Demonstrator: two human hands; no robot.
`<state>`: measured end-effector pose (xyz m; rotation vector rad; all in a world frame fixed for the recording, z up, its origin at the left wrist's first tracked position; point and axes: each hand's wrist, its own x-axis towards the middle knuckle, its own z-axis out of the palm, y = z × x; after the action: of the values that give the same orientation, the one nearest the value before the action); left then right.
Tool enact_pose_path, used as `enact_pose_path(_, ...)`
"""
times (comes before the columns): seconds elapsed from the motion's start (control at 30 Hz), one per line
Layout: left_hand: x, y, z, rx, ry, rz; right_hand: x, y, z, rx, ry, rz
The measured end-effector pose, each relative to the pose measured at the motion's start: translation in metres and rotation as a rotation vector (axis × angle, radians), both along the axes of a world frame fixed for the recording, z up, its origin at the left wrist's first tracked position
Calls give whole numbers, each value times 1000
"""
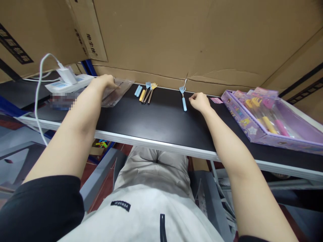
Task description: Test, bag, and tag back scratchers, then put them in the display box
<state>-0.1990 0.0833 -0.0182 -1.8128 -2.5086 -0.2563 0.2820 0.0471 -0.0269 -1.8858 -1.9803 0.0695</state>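
Observation:
My left hand [106, 82] is at the back left of the black table, its fingers bent down onto a clear plastic bag [113, 97]. My right hand [200, 102] is closed with curled fingertips, and whatever it may hold is hidden. Just left of it, apart from the fingers, lies a small claw-headed back scratcher [184, 102] with a light blue handle. Between my hands are more claw heads on metal rods, blue [147, 86] and yellow [153, 86]. Beside them lie loose blue handles [138, 90] and a yellow handle [142, 95].
A purple display box [242, 121] with bagged scratchers stands at the right, a pink card [216, 100] beside it. At the left are a white power strip [72, 84] with a charger and a looping cable [37, 101]. A cardboard wall [161, 40] closes off the back.

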Motion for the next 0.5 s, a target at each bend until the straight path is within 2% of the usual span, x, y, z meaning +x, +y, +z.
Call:
enact_pose_path(0.13,10,6,-1,-76,-25,-15,-1,0,0,11,2,-8)
enact_pose_path(0.3,32,-8,10,-177,45,-56,-4,-5,2,12,-12,-18)
enact_pose_path(0.43,40,-19,18,-254,92,-40,-4,-6,2,-1,-18,-16)
enact_pose_path(0.5,40,-21,19,-175,4,-94,-3,-5,2,-2,-19,-11)
